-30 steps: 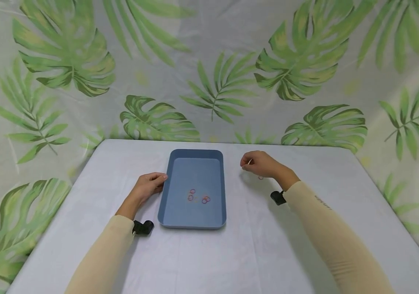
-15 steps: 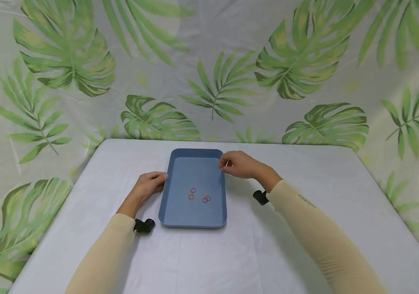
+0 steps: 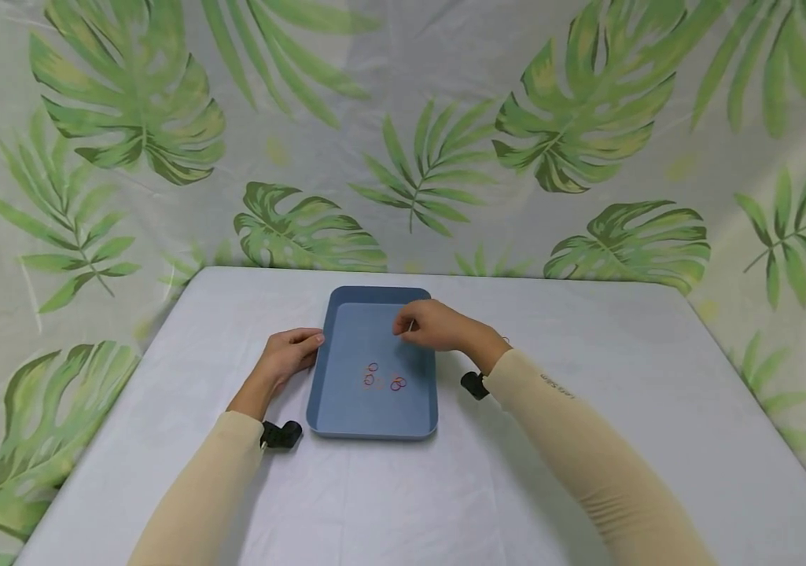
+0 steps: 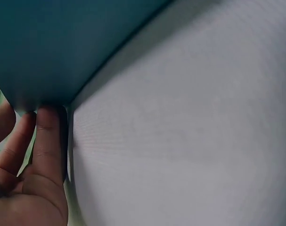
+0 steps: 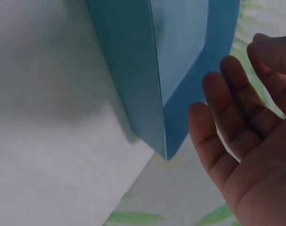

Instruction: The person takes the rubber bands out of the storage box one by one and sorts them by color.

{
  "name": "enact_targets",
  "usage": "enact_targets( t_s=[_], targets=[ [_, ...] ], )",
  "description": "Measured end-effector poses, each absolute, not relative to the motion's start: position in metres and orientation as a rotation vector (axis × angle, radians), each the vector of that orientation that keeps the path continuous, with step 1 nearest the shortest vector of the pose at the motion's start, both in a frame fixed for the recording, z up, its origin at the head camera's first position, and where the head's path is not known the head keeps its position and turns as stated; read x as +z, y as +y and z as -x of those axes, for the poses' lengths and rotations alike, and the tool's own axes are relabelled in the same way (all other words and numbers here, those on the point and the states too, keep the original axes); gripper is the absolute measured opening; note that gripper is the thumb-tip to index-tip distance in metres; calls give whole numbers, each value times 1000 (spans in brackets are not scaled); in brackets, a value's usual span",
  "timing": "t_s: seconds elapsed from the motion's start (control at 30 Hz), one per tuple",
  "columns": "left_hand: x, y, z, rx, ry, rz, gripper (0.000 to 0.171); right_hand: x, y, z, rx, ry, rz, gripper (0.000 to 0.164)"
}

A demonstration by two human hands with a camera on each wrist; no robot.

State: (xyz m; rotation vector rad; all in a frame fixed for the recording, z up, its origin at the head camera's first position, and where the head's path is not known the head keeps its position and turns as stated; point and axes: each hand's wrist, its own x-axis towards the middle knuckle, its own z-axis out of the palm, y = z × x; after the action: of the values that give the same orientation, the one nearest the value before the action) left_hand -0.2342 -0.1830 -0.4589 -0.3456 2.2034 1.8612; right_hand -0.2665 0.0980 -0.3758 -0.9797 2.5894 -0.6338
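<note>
Fingers of my left hand (image 3: pixel 285 355) touch the outer left side of a blue rectangular tray (image 3: pixel 328 393). In the left wrist view these fingers (image 4: pixel 47 141) lie fairly straight against its wall. Over the right half of the tray, my right hand (image 3: pixel 431 324) has its thumb and forefinger tips together. A thin pale sliver, perhaps part of a small loop, shows between them; it is too small to make out clearly. Several thin loops (image 3: pixel 398 384), like small rubber bands in red, purple and pale colours, lie on the tray floor. The right wrist view shows the other fingers (image 5: pixel 216 96) loosely spread.
One more thin loop (image 3: pixel 505 340) lies on the white-covered table (image 3: pixel 388 503) right of the tray, partly behind my right forearm. A leaf-patterned cloth (image 3: pixel 417 181) hangs behind the table. Each wrist wears a small black camera (image 3: pixel 282 435).
My right hand has moved left from above the table, over the tray's right rim, to above its inside, keeping its pinch. The left hand and the tray have stayed about where they were.
</note>
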Motion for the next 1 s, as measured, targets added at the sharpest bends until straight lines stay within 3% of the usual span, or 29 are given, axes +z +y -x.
enact_targets(
  t_s=[1.0],
  targets=[
    [-462, -186, 232, 1895, 2182, 334, 43, -400, 45, 268, -481, 2545, 908, 16]
  ],
)
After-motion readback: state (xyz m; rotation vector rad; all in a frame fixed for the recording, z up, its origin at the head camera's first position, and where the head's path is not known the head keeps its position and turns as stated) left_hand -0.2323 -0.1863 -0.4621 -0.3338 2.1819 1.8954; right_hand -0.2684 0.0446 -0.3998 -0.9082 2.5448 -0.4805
